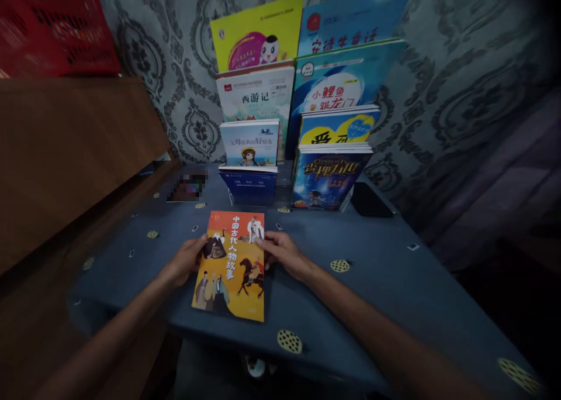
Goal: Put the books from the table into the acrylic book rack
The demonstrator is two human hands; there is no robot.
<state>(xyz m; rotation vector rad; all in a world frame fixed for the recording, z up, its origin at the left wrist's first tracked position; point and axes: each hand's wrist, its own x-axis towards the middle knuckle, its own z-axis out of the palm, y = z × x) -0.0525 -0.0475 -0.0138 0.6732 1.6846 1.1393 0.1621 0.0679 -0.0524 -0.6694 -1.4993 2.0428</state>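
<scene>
Between my two hands is an orange and yellow book [232, 271] with white Chinese characters and painted figures on its cover, one of them on a horse. My left hand [186, 261] grips its left edge, and my right hand [283, 252] grips its right edge, the thumb lying on the cover. The book faces up over the front part of the table; I cannot tell whether it rests on the cloth. Behind it stand two tiered rows of upright books: a dark blue one [249, 188] fronts the left row, a blue illustrated one [326, 180] the right.
A blue cloth [377, 289] with pineapple prints covers the table. At its back right lies a flat black item [371, 200]; at the back left is a small blurred-out item [187, 186]. A red basket [56, 31] sits on a wooden cabinet [74, 160] to the left. Patterned wallpaper rises behind.
</scene>
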